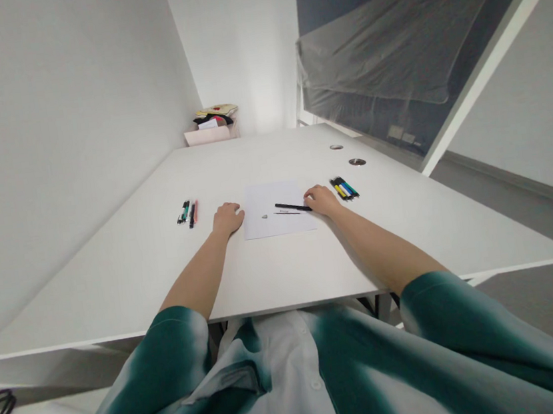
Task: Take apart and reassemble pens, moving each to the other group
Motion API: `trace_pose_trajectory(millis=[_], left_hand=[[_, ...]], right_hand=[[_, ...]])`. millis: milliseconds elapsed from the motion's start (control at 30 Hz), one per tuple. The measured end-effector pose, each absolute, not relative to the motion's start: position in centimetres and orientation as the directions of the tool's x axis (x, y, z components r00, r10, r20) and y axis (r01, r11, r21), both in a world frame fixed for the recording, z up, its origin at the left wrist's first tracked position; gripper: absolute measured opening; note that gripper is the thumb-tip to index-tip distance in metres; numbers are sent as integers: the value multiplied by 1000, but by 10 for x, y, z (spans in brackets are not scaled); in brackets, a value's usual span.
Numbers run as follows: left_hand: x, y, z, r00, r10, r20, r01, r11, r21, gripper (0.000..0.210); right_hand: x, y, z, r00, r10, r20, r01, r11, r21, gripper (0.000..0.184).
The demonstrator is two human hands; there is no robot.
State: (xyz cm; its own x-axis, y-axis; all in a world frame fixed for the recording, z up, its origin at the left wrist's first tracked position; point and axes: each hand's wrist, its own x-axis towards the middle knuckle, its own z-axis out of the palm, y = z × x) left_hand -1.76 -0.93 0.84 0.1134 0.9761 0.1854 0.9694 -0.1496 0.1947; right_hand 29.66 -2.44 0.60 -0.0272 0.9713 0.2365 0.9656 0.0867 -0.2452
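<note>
A white sheet of paper [260, 199] lies flat on the table between my two hands. My left hand [228, 218] rests on the tabletop at the sheet's left edge, fingers loosely bent and nothing visible in them. At the right edge lies my right hand [323, 200], its fingers relaxed and slightly curled on the surface. A black pen-like stick [289, 206] slants across the paper, its right end close against my right hand. Below it is a thinner dark stick [287, 213]. Left of these sits a small grey piece [264, 216], too small to identify.
Several pens [187, 213] lie left of my left hand. Several coloured markers [344, 188] lie side by side beyond my right hand. The white table [284, 266] has two round inserts [357, 162] at right. A box [207, 135] with cloth-like items stands at the far end.
</note>
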Motion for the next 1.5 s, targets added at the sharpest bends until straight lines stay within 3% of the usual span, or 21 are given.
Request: trace_pose_trajectory(millis=[233, 400, 567, 767, 1067, 1367, 1500], left_hand=[[-18, -9, 8, 104, 979, 177, 971, -138, 193, 44], [-18, -7, 7, 109, 976, 189, 971, -145, 190, 43], [-18, -8, 8, 116, 976, 184, 968, -152, 198, 43], [-18, -9, 8, 115, 976, 187, 967, -153, 204, 43], [-19, -6, 5, 129, 972, 199, 969, -166, 184, 44], [-17, -10, 7, 110, 974, 198, 970, -149, 195, 42], [-12, -15, 10, 104, 959, 263, 962, -163, 217, 41]], right_hand=[[296, -25, 6, -22, 972, 235, 962, 85, -259, 32], [292, -28, 8, -25, 947, 321, 959, 113, -260, 33], [274, -39, 19, -204, 898, 389, 936, 295, -190, 28], [246, -53, 23, -425, 848, 318, 879, 470, -79, 25], [239, -58, 24, -416, 885, 212, 903, 429, -19, 32], [238, -59, 26, -407, 893, 192, 904, 424, -59, 27], [237, -58, 26, -397, 899, 186, 906, 416, -74, 25]])
